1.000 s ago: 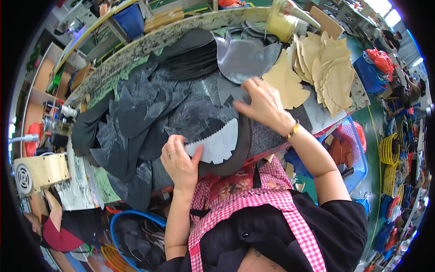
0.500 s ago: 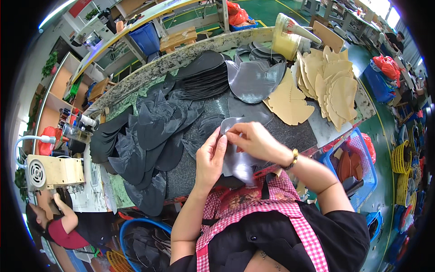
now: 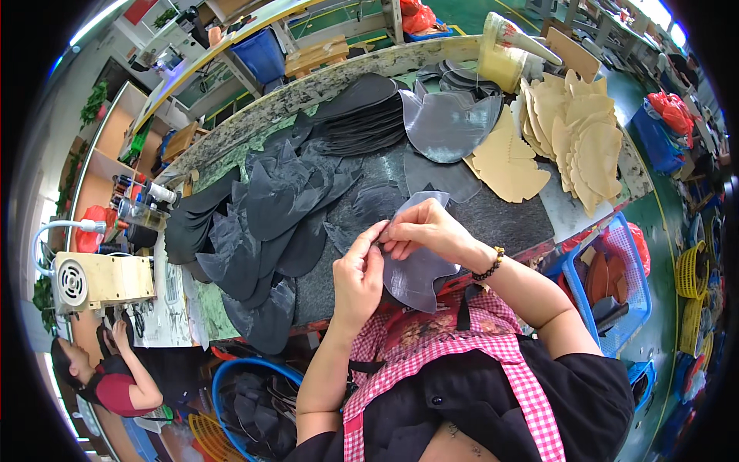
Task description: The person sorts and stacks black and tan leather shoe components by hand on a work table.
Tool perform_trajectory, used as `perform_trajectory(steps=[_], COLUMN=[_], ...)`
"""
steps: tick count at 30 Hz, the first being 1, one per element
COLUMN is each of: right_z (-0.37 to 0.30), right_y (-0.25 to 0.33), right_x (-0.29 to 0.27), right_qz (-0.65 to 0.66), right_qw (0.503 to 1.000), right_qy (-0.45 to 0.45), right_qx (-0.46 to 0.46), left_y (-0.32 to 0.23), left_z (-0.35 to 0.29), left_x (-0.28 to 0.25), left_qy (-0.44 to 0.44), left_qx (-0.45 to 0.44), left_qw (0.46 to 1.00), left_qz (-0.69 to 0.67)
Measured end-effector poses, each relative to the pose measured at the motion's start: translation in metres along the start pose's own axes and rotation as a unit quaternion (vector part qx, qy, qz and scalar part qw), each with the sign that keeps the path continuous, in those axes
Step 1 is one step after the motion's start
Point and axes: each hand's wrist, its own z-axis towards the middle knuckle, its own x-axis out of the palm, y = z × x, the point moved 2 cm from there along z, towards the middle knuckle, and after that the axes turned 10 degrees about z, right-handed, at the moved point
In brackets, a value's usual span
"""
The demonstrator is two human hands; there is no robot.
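A grey, shiny, curved sheet piece [image 3: 416, 281] hangs from my two hands over the table's front edge. My left hand [image 3: 359, 273] is closed, its fingertips pinching the left edge of the piece. My right hand [image 3: 431, 232] is closed too, meeting the left fingertips at that edge; what exactly lies between the tips is hidden. Just beyond my hands a flat dark grey piece [image 3: 440, 175] lies on the table. Farther back are a light grey shiny stack [image 3: 450, 127] and a neat black stack [image 3: 360, 96]. Loose black pieces [image 3: 281, 200] are heaped to the left.
Tan cut pieces [image 3: 589, 146] lie at the right beside a yellowish pot [image 3: 500, 65]. A blue basket [image 3: 635, 296] stands right of the table and a blue tub [image 3: 223, 377] below its left side. A beige machine [image 3: 108, 281] and another person [image 3: 127, 385] are at far left.
The grey piece was blurred and folded; it now hangs flatter and broader below my right hand. My fingertips stay together at its edge. The view has shifted slightly.
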Motion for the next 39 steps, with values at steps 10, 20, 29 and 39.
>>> perform_trajectory(steps=[10,20,29,39], right_z=[-0.003,-0.163,-0.098,-0.042], right_y=[-0.002,-0.023,0.005,0.012], right_x=[0.026,-0.067,0.017,0.015], right_qz=[-0.439,-0.525,0.435,0.396], right_qw=[0.864,0.843,0.890,0.914], right_qy=[-0.093,0.049,0.125,0.054], right_qx=[-0.227,0.112,0.053,0.065], left_y=[0.024,0.005,-0.072,-0.053], left_z=[0.001,0.063,0.041,-0.013], left_x=[0.015,-0.029,-0.017,-0.015], left_qy=[0.014,-0.058,0.034,0.016], left_qx=[-0.268,0.099,0.470,0.559], left_qw=[0.878,0.993,0.840,0.760], left_qz=[-0.396,0.035,0.268,0.331])
